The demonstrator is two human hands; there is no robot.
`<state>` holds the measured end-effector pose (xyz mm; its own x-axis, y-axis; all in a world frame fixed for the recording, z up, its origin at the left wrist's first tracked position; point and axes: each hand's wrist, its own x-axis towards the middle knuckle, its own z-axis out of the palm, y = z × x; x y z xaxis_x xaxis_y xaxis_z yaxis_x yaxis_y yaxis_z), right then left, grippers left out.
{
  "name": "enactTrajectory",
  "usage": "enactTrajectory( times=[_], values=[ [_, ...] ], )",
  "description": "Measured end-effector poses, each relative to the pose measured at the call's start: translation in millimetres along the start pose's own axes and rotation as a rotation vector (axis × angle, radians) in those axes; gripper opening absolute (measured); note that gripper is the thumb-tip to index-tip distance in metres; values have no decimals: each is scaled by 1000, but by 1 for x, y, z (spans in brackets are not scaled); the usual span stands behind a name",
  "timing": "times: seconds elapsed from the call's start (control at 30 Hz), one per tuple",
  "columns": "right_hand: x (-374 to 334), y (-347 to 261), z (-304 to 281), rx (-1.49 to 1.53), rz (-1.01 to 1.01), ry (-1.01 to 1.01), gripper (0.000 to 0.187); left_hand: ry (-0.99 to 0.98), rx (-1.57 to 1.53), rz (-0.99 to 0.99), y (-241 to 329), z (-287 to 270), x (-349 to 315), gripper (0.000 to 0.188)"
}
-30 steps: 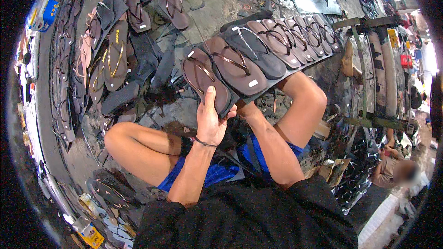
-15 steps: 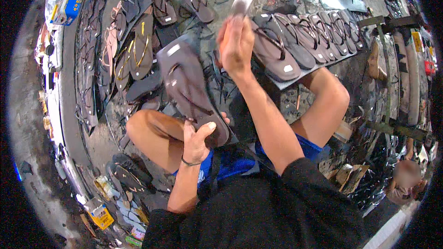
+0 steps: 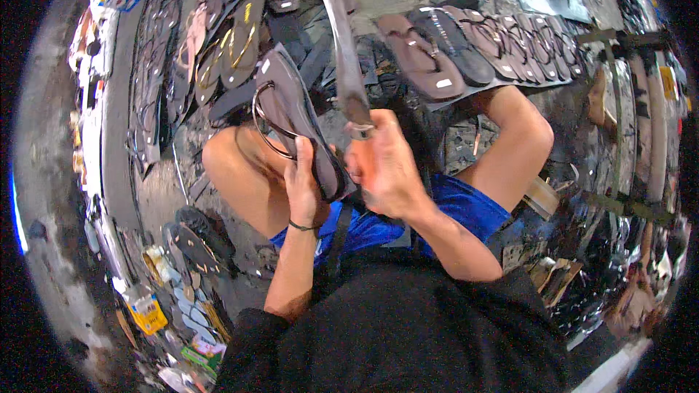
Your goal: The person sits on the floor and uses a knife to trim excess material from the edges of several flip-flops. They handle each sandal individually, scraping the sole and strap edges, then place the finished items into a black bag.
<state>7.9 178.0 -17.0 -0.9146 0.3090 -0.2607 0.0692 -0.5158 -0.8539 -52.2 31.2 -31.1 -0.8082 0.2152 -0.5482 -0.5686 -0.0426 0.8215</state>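
Ideally, the left hand [image 3: 302,187], curled round the brown sandal [image 3: 291,105], should hold its thumb clear of the long knife [image 3: 350,76] the right hand [image 3: 389,167] clasps.

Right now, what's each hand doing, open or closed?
Left hand: closed, holding a brown sandal.
Right hand: closed around the orange handle of a long knife.

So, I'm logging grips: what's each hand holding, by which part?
Left hand: brown flat thong sandal, by its nearer end. Right hand: long grey metal-bladed tool, by its orange handle.
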Motion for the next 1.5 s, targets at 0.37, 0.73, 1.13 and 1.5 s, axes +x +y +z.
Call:
enactTrajectory(
  times=[0.37,0.73,1.13,1.5],
  values=[
    [-117,-37,-64,-827,131,-356,35,7,-330,25,-12,-36,-60,36],
    [-62,12,-12,-930,-234,-157,37,110,-383,-63,6,-8,-68,38],
    [63,-1,1,-558,6,-70,36,95,39,0,-30,-16,-99,38],
    [-58,-36,-14,-726,-384,-62,32,130,-238,186,87,-69,-24,36]
  ],
)
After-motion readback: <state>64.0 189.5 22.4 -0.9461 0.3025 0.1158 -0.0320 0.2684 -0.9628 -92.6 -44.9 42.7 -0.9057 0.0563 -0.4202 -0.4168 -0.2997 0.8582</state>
